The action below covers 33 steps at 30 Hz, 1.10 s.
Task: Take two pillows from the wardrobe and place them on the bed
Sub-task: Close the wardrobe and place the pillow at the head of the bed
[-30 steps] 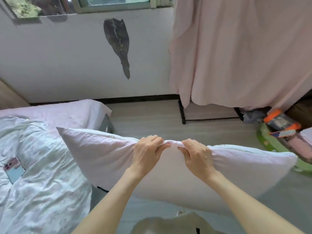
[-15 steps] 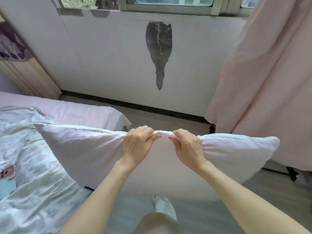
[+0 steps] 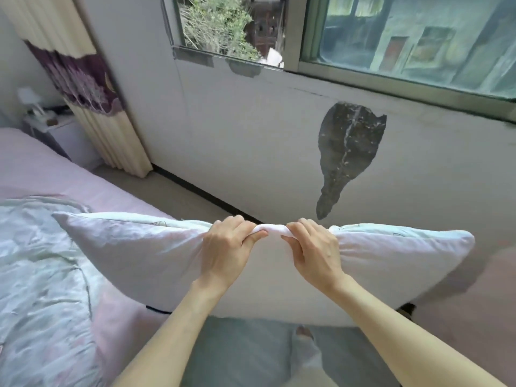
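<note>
A pale pink pillow (image 3: 134, 255) hangs sideways in front of me, held up by its top edge. My left hand (image 3: 227, 250) and my right hand (image 3: 312, 251) grip that edge side by side, bunching the fabric between them. The pillow's left end overlaps the edge of the bed (image 3: 55, 174), which lies at the left with a pink sheet. A crumpled pale green floral quilt (image 3: 36, 280) covers the near part of the bed. No second pillow and no wardrobe are in view.
A white wall (image 3: 237, 141) with a dark peeled patch (image 3: 346, 152) stands close ahead under a window (image 3: 391, 37). A cream and purple curtain (image 3: 83, 88) hangs at the left, beside a small nightstand (image 3: 47, 121). Grey floor runs between bed and wall.
My view has swung left and upward, away from the pink hanging cloth, toward the window and the bed's head. Both hands keep the same grip on the pillow, which has travelled with me.
</note>
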Motion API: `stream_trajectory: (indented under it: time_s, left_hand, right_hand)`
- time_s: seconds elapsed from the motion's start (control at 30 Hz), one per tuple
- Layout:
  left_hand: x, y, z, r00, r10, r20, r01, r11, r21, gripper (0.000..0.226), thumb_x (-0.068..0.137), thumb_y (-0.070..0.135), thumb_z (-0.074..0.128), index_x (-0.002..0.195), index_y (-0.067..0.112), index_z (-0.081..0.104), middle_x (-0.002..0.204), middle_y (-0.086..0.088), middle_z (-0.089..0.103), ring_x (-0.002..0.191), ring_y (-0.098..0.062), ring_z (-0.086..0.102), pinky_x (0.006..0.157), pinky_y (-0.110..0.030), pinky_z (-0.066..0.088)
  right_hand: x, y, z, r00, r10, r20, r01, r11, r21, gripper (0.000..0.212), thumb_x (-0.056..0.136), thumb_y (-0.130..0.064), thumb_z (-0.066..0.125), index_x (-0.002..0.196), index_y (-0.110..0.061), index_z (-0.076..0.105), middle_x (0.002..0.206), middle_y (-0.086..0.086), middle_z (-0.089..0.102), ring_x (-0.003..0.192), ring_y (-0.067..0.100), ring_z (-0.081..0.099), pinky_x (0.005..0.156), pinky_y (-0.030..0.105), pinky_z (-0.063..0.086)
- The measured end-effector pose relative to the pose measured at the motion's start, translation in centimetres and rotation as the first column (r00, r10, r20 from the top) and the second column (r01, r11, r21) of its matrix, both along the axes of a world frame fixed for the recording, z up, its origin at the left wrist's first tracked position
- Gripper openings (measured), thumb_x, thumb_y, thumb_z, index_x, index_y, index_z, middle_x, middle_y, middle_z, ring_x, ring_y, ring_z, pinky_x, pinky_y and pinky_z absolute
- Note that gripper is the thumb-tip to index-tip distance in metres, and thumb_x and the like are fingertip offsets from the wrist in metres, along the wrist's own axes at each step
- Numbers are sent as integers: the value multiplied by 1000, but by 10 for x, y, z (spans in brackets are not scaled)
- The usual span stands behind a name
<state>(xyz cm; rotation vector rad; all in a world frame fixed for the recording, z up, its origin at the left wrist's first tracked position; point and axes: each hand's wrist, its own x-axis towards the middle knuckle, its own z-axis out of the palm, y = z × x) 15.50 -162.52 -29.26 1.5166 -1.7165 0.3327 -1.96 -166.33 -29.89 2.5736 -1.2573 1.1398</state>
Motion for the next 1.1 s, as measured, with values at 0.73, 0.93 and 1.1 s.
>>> stream_trajectory:
  time_s: [0.73, 0.93, 1.1]
  left_hand:
    - [300, -300, -3, 644, 764, -44, -764, 645, 4, 34, 80, 38, 53, 64, 11, 65, 56, -7, 53, 65, -17, 40, 57, -31, 25]
    - [437, -342, -7, 546, 837, -43, -838, 546, -3, 31, 79, 37, 56, 61, 14, 65, 55, -5, 54, 65, -17, 42, 57, -31, 27]
    - [535, -373, 4, 462, 885, -56, -886, 463, 26, 30, 79, 36, 56, 62, 14, 64, 56, -6, 55, 66, -19, 44, 57, -34, 28]
  right_hand:
    - [378, -404, 9, 720, 691, -58, -688, 722, 70, 8, 80, -18, 42, 86, -17, 46, 67, 2, 55, 59, 23, 55, 51, 21, 19]
    - [533, -458, 6, 604, 793, -79, -780, 609, 141, 15, 72, -11, 42, 85, -15, 49, 68, 3, 55, 59, 23, 55, 49, 23, 15]
    - [645, -495, 23, 524, 851, -38, -843, 524, 117, 25, 63, -9, 33, 82, -15, 47, 63, 4, 54, 56, 23, 52, 44, 21, 19]
